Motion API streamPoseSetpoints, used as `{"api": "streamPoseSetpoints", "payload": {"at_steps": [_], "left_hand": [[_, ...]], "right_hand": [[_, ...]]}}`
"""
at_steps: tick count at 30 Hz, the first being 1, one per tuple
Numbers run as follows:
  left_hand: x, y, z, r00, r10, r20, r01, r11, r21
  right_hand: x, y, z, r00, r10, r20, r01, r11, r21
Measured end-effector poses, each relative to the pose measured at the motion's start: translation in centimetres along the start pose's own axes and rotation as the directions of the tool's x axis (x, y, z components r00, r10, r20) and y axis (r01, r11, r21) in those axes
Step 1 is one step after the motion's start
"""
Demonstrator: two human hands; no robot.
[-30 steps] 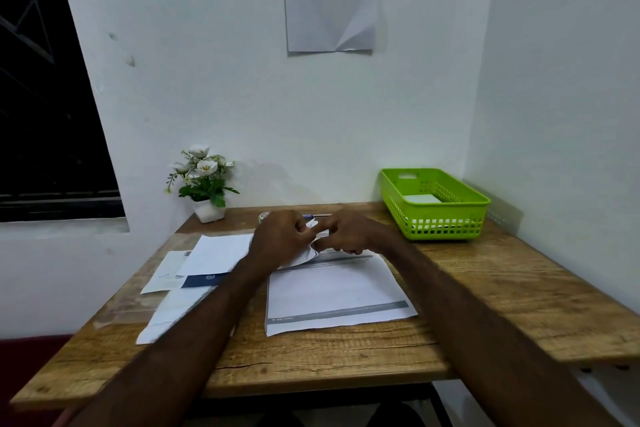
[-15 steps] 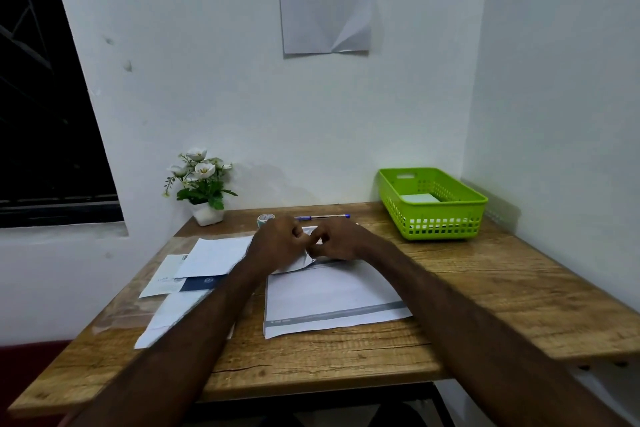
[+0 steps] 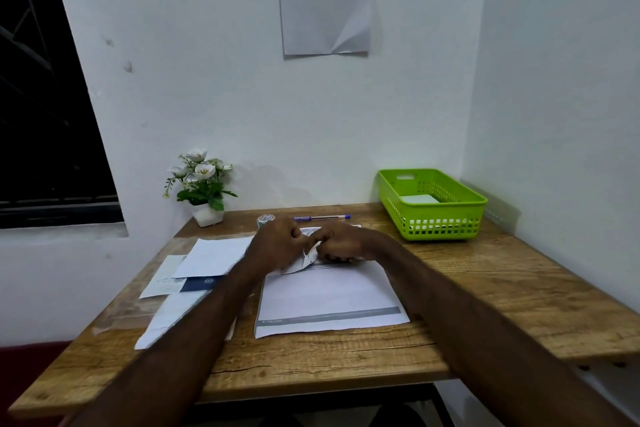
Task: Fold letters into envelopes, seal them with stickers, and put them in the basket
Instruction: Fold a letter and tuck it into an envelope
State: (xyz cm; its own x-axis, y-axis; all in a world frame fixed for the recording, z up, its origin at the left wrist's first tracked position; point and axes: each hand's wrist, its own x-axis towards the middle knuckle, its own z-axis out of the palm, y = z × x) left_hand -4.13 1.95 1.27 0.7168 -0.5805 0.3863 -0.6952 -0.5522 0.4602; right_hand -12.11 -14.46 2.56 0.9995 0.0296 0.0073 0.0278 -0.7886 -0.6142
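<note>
White walls meet in a corner, and a wooden table [image 3: 485, 295] is pushed into it. Both hands are close together over the far end of a big printed letter [image 3: 329, 298] that lies flat on the table. The left hand [image 3: 277, 246] and the right hand [image 3: 341, 243] have their fingers curled in, and between them they pinch a small crumpled bit of white paper [image 3: 309, 258]. I think it is a sticker or its backing being peeled, but it is too small to be sure.

A roll of stickers [image 3: 265, 219] and a blue pen [image 3: 322, 217] sit just behind the hands, easy to reach. More sheets and envelopes [image 3: 204, 263] wait in a loose pile on the left, so they are ready for their turn. The green basket [image 3: 433, 218] stands at the back right, out of the way, with a white envelope [image 3: 419, 199] lying inside it. A small pot of white flowers [image 3: 202, 184] sits by the wall.
</note>
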Motion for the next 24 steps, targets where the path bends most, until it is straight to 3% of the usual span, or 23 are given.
{"api": "streamPoseSetpoints", "payload": {"at_steps": [19,24], "left_hand": [[0.3,-0.5,0.8,0.997,-0.045,0.070,0.049,0.997,-0.053],[0.2,-0.3,1.3,0.996,-0.047,0.073,0.044,0.998,0.038]], "right_hand": [[-0.6,-1.1,-0.3,0.997,0.071,-0.009,-0.071,0.989,-0.132],[-0.9,-0.7,-1.3,0.992,0.119,-0.031,-0.123,0.975,-0.186]]}}
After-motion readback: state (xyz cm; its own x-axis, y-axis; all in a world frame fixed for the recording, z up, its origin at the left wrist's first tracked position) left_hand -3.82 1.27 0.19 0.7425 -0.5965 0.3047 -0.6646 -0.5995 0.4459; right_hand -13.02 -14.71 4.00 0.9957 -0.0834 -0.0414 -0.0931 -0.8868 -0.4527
